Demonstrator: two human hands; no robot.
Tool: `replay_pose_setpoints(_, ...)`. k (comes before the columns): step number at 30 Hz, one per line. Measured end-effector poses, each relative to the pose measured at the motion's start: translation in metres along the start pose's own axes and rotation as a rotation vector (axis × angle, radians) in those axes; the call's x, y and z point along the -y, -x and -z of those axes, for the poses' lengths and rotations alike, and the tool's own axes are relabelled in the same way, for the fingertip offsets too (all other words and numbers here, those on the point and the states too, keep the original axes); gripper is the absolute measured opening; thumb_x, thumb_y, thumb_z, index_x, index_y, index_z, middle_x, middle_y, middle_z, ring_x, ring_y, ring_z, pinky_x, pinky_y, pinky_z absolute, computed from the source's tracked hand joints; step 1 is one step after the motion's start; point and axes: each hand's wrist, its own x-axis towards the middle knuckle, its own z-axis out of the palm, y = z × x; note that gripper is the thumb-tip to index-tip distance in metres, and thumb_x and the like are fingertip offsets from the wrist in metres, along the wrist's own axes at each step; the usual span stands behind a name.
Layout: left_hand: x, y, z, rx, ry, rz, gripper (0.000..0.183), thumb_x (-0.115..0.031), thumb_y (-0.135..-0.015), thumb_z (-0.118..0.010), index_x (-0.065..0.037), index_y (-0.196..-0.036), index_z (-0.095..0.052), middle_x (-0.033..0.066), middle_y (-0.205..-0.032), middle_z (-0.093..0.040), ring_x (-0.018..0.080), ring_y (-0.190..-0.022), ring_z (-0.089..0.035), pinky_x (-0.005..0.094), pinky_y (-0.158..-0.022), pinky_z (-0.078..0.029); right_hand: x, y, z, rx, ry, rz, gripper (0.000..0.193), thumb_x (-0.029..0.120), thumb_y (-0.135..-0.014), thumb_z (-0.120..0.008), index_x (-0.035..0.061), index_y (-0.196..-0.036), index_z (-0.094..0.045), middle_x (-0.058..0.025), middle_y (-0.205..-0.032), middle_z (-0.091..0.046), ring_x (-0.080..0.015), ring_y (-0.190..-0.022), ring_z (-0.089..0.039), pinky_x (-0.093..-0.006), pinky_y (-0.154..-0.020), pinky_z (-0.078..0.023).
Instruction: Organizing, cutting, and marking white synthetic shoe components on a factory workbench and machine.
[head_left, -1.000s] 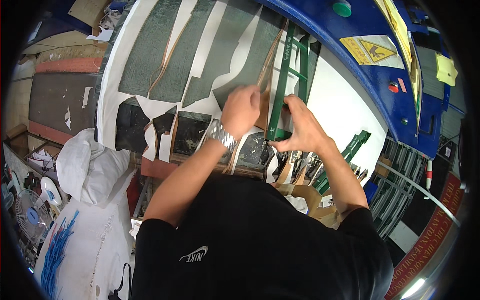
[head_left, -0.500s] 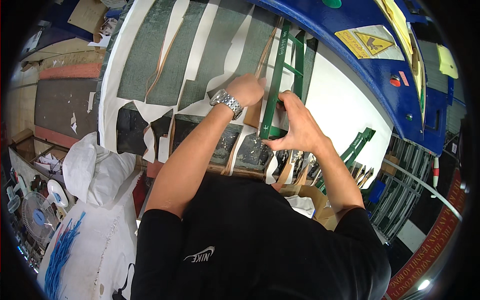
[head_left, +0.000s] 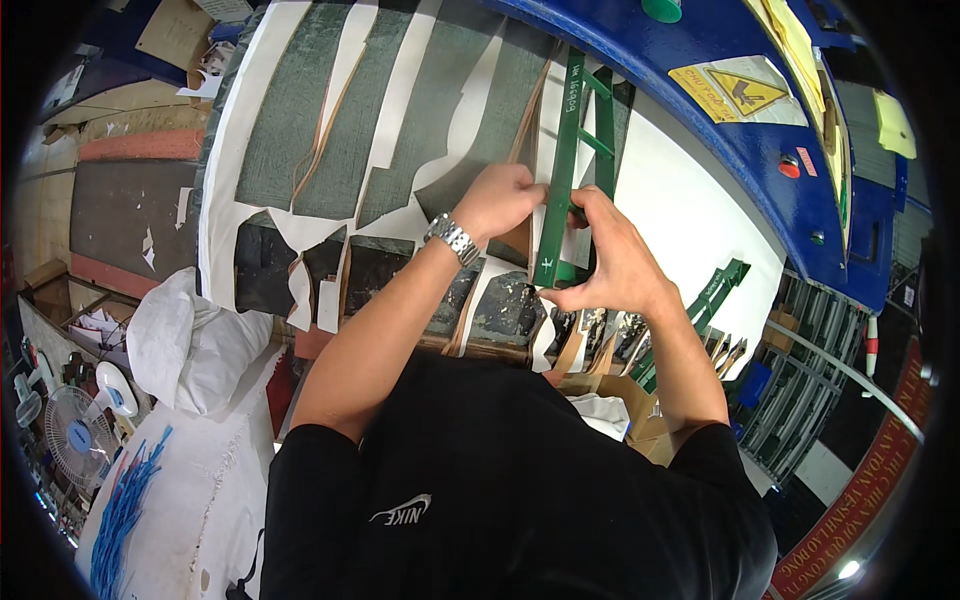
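Observation:
A long narrow green metal cutting die (head_left: 561, 170) with cross braces stands on a white sheet (head_left: 680, 200). My right hand (head_left: 622, 250) grips its near end, the thumb at the close corner and the fingers bent over the braces. My left hand (head_left: 500, 205), with a metal watch on the wrist, is closed, its fingertips against the die's left edge. Left of the die, the sheet is cut into strips with wavy gaps, and a dark green board (head_left: 300, 110) shows through. Brown layers show at some cut edges. The left fingertips are partly hidden.
A blue machine arm (head_left: 735, 165) with a yellow warning label and red button curves across the upper right. Another green die (head_left: 715, 295) lies right of my right forearm. White sacking (head_left: 190, 345), blue ties (head_left: 125, 515) and a fan (head_left: 78, 435) are at the left.
The cutting die has shifted slightly right and toward me, and both hands have moved with it. The left fingertips remain at its left edge.

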Motion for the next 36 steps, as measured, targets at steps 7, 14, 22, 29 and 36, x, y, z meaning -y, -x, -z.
replay_pose_setpoints(7,0.021,0.067,0.025,0.081,0.106,0.148,0.031,-0.028,-0.096,-0.075,0.0,-0.083,-0.068,0.0014,-0.069,-0.06,0.0109,-0.065,-0.05,0.0327,-0.06,-0.042,0.002,0.004,0.022,-0.002,-0.043,-0.013,0.095,0.038,-0.057,-0.094,-0.0038,-0.132,-0.054,-0.0164,-0.109,-0.059,-0.0324,-0.098,-0.063,-0.0414,-0.091,-0.055)
replay_pose_setpoints(14,0.03,0.154,0.093,0.035,0.117,0.228,0.029,-0.021,-0.099,-0.074,-0.005,-0.08,-0.061,-0.0079,-0.069,-0.053,0.0023,-0.065,-0.043,0.0252,-0.056,-0.034,-0.004,0.022,0.038,0.08,0.065,-0.045,0.092,0.033,-0.058,-0.092,-0.0032,-0.133,-0.054,-0.0163,-0.112,-0.059,-0.0329,-0.102,-0.063,-0.0423,-0.093,-0.054)
replay_pose_setpoints(22,0.023,0.232,0.171,0.295,0.168,0.306,0.023,-0.017,-0.102,-0.072,-0.005,-0.089,-0.058,-0.0073,-0.073,-0.057,-0.0015,-0.065,-0.044,0.0209,-0.054,-0.034,-0.044,0.054,0.007,0.249,0.599,-0.115,0.096,0.021,-0.063,-0.095,-0.0004,-0.144,-0.05,-0.0215,-0.142,-0.056,-0.0409,-0.133,-0.056,-0.0468,-0.112,-0.051)
replay_pose_setpoints(29,0.082,0.239,0.206,0.265,-0.041,0.339,0.022,-0.014,-0.094,-0.077,-0.002,-0.105,-0.063,0.0005,-0.067,-0.062,0.0098,-0.058,-0.057,0.0293,-0.053,-0.045,-0.036,-0.066,-0.025,-0.177,0.2,-0.061,0.049,0.022,-0.089,-0.082,-0.0013,-0.13,-0.066,-0.0202,-0.132,-0.066,-0.0369,-0.117,-0.067,-0.0414,-0.1,-0.053)
replay_pose_setpoints(36,0.118,0.266,0.208,0.017,-0.533,0.086,0.034,-0.028,-0.084,-0.082,-0.005,-0.107,-0.071,0.0166,-0.096,-0.074,0.0364,-0.087,-0.073,0.0462,-0.08,-0.057,-0.057,-0.14,-0.052,0.074,0.15,-0.304,0.072,0.027,-0.07,-0.095,0.0009,-0.129,-0.062,-0.0188,-0.124,-0.07,-0.0366,-0.116,-0.068,-0.0442,-0.1,-0.054)
